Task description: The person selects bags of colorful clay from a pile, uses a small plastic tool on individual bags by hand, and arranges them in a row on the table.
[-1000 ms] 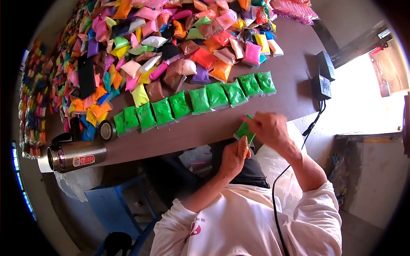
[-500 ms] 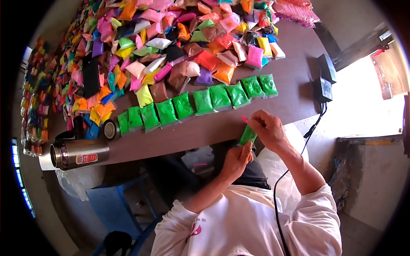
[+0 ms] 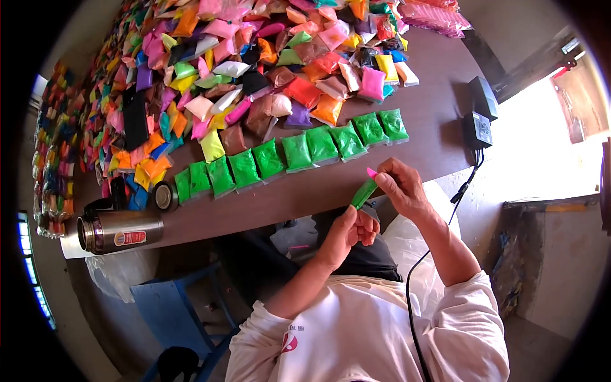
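Observation:
A small green packet point(image 3: 364, 193) is held just past the table's front edge, seen nearly edge-on. My left hand point(image 3: 344, 237) pinches its lower end between thumb and forefinger, the other fingers curled. At the upper end, my right hand point(image 3: 402, 186) has its fingers closed on the packet. A small bright pink tip point(image 3: 372, 172) pokes out by the right fingertips; its kind I cannot make out. Beyond the hands, a row of several flat green packets point(image 3: 296, 151) lies side by side on the brown table point(image 3: 439, 121).
Piled packets of many colours point(image 3: 254, 83) cover the far and left table. A steel flask point(image 3: 121, 230) lies on its side near a round lid point(image 3: 165, 195). Black power adapters point(image 3: 478, 130) sit at the right edge, a cable running down. A blue chair point(image 3: 168, 312) stands below left.
The green packet has turned from showing its flat face to nearly edge-on. My left hand has shifted slightly left and its fingers have loosened outward; my right hand keeps its grip.

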Demonstrator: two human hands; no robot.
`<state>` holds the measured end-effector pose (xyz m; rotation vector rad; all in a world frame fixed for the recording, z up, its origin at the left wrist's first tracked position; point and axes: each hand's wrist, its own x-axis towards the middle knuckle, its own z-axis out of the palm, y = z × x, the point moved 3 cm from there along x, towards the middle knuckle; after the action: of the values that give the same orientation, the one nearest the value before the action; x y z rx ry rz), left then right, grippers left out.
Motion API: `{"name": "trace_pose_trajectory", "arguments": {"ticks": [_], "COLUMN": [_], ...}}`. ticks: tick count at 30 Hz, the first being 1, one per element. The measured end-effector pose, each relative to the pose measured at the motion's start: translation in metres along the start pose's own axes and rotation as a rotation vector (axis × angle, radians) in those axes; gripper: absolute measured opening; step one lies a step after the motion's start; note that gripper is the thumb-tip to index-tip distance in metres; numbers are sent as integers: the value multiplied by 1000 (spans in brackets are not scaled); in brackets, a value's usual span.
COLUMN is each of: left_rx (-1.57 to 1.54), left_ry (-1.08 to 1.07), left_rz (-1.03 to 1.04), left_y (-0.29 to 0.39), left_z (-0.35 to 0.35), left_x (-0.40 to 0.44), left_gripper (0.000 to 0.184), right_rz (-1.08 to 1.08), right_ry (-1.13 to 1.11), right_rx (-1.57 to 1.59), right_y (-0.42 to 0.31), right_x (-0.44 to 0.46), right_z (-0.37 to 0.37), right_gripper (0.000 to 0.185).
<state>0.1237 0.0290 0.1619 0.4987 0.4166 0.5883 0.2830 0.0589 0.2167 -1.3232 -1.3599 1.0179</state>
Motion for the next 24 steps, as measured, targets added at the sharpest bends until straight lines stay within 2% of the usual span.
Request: {"name": "trace_pose_trajectory", "arguments": {"ticks": [3,5,12,14,18,20,24], "left_rx": [-93,-31,-14,46,235,180,182], "left_ry": [-42,29,9,64,149,196,243], "left_rz": [2,-40,-50,-85,-49,34,35], "left_y": [1,-4,-10,-14,-25,-23,-23], "left_z": [-3,-9,0,1,-5,-2,-1], "left_x": [2,5,12,12,18,20,26], "left_gripper": [54,58,51,45,42,42,42], "right_rz": [-42,-55,15,41,131,-67,-167], "right_ry": [-14,0,-38,105,158,142,55], "right_rx": [-121,-313,-315,-318,-417,-588,-725], "right_y": [4,3,-1,2,-11,-16,-20], "right_x": [4,4,-1,-8,-16,-23,-28], "right_z": [-4,-4,-19,-24,-35,-32,-13], "right_gripper": [19,15,12,9,7,7,9]}}
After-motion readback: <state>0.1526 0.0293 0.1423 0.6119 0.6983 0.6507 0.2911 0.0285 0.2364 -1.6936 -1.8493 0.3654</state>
